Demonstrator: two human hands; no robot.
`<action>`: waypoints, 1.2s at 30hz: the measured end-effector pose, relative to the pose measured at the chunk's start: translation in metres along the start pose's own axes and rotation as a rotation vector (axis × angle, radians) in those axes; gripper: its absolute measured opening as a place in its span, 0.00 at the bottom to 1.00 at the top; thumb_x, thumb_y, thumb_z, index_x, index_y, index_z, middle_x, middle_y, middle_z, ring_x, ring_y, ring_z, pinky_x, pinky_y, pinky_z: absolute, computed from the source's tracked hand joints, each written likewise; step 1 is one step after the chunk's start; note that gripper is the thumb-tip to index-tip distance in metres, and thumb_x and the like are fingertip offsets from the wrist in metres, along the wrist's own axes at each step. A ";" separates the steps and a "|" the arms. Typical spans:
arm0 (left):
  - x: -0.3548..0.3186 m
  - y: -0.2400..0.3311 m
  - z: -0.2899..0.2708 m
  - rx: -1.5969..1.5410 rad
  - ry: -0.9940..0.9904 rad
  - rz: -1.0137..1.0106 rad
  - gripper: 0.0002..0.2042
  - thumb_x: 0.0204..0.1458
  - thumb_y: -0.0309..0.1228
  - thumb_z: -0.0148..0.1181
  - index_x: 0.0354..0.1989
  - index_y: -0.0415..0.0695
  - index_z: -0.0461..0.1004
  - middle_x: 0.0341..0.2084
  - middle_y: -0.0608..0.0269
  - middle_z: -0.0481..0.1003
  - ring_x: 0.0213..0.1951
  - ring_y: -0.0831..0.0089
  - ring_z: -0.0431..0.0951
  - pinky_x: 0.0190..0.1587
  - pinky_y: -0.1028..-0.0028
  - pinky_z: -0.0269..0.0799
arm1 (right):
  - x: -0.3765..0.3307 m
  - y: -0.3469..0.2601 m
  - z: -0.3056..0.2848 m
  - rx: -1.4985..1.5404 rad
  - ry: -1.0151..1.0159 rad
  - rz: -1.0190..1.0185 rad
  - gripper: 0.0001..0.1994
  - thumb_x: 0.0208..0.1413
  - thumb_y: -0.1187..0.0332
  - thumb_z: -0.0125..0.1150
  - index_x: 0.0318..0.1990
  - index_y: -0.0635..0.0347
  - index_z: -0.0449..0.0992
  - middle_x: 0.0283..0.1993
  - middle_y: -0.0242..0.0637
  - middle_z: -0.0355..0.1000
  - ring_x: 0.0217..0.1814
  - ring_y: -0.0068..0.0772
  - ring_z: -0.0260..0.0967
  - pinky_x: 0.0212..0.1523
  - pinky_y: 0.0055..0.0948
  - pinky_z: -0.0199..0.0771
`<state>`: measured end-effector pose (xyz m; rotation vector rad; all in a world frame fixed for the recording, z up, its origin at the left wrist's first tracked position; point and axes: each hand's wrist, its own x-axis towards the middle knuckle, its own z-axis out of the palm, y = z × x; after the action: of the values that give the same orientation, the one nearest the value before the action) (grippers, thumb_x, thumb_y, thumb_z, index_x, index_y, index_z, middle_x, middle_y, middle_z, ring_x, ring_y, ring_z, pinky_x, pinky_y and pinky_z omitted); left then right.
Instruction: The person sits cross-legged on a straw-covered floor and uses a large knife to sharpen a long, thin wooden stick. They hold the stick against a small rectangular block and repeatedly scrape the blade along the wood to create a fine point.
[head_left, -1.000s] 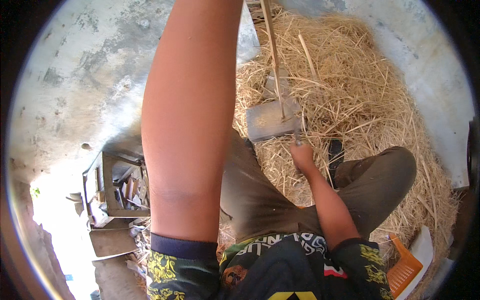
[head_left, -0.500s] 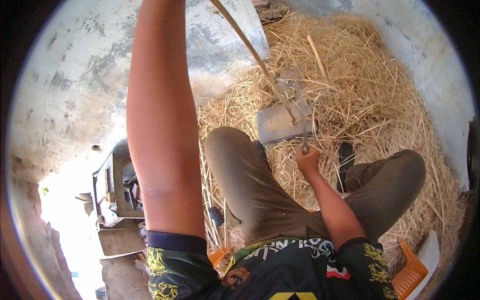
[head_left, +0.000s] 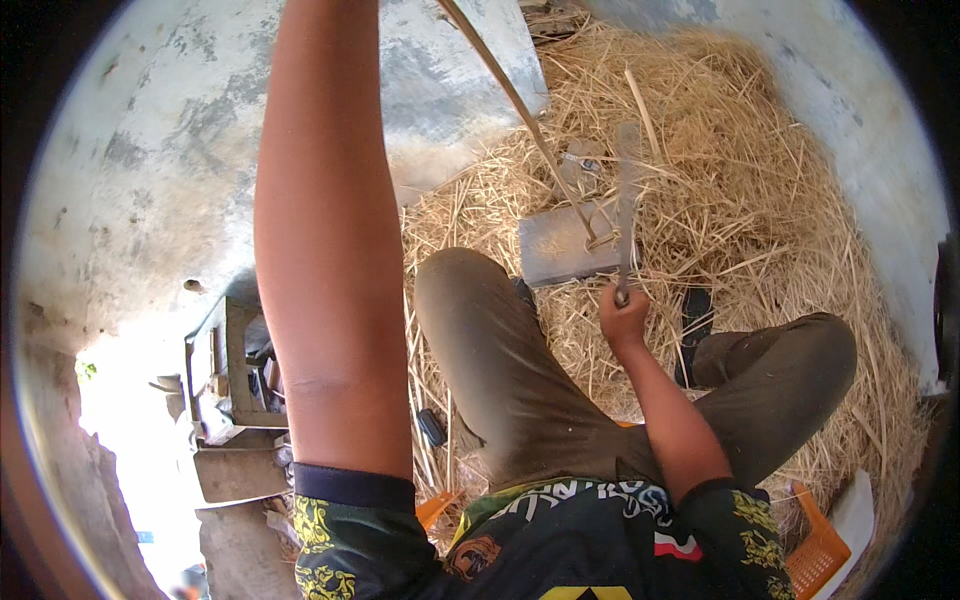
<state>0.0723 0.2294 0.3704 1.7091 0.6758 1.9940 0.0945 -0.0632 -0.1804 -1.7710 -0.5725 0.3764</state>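
Observation:
My right hand (head_left: 624,315) is closed round the handle of a long-bladed knife (head_left: 626,215). Its blade, a little smeared by motion, points away from me along the right side of a grey block (head_left: 562,250). A long thin strip of bamboo or cane (head_left: 515,105) slants down from the top edge, its lower end at the block's top. Off to the left my left arm (head_left: 330,230) reaches up past the top edge, so the left hand is out of sight. Whether that hand holds the strip cannot be seen.
Loose straw-like shavings (head_left: 740,180) cover the floor round my bent legs. Pale walls (head_left: 180,140) stand at left and right. A wooden box-like shelf (head_left: 235,375) with items is at the left, a small dark object (head_left: 432,428) lies by my thigh, and an orange plastic chair (head_left: 820,550) shows beneath me.
The knife blade has swung right, away from the strip, and my right hand has shifted slightly right. The strip's lower end stays on the block.

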 end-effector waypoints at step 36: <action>-0.060 0.009 -0.045 -1.276 -0.825 -0.334 0.23 0.69 0.53 0.38 0.21 0.56 0.54 0.14 0.79 0.48 0.14 0.83 0.46 0.14 0.79 0.41 | 0.015 -0.142 -0.036 0.383 0.105 0.216 0.14 0.55 0.64 0.62 0.22 0.60 0.68 0.14 0.28 0.63 0.14 0.22 0.61 0.16 0.30 0.61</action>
<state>0.0372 0.1822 0.3236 1.2153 -0.5039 0.8691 0.0997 -0.0548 -0.0335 -1.4735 -0.2148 0.5028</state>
